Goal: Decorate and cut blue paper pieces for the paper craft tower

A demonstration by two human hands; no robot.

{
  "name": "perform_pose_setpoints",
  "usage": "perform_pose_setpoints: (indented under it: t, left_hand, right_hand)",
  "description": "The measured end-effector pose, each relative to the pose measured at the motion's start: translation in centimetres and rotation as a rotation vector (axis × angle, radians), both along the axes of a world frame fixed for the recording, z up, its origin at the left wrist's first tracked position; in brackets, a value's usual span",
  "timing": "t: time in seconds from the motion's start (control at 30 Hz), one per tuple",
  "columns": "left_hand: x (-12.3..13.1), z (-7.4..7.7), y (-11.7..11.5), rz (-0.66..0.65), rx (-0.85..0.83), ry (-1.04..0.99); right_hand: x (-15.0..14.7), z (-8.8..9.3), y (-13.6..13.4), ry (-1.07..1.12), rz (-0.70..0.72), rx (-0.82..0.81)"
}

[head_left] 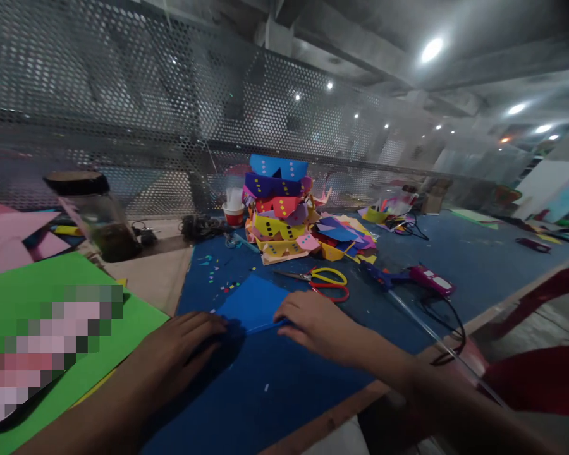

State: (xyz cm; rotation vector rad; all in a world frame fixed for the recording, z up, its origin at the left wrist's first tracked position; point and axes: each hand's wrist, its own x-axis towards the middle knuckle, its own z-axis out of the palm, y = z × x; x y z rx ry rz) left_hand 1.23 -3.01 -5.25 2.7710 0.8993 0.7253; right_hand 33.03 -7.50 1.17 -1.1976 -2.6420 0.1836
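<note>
I see the left hand and right hand lying open, pressing the blue sheet just this side of the scissors. Uneven pressure could slide it askew.

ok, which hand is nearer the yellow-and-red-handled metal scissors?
Right. The right hand sits just in front of the yellow-and-red-handled metal scissors; the left hand lies farther off, down-left, on the blue paper sheet.
</note>
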Motion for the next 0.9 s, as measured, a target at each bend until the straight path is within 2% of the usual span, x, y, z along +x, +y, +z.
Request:
perform_pose_setpoints:
  t: [0.07,0.17,0.27,0.43,0.53,0.6,0.67,0.8,0.9]
  left_hand:
    - [0.0,-0.1,-0.1,0.010,-0.013,0.013]
    - [0.1,0.0,-0.2,0.018,-0.022,0.008]
    - [0.2,0.1,-0.3,0.015,-0.025,0.000]
    - [0.4,0.2,-0.2,0.025,0.035,-0.001]
    - [0.6,0.3,-0.2,0.031,0.084,0.012]
    - [0.7,0.3,-0.2,0.037,0.113,0.017]
    - [0.8,0.3,-0.3,0.046,0.141,0.004]
    - [0.8,0.4,-0.6,0.038,0.189,-0.003]
    - [0.9,0.3,-0.8,0.034,0.178,0.033]
  right_hand:
    - [-1.4,-0.6,0.5,-0.060,0.008,0.009]
    - [-1.9,-0.7,1.1,-0.070,-0.005,-0.036]
    - [-1.9,-0.4,1.7,0.020,-0.021,-0.139]
    - [-1.4,-0.6,3.0,0.255,-0.121,-0.411]
    - [-1.2,-0.9,3.2,0.308,-0.133,-0.443]
    - [-1.3,-1.0,2.8,0.309,-0.111,-0.345]
    - [-1.6,-1.2,2.2,0.260,-0.047,-0.175]
    - [-2.3,-1.9,1.5,0.012,0.073,0.172]
    - [-2.5,-2.7,1.5,-0.080,0.092,0.324]
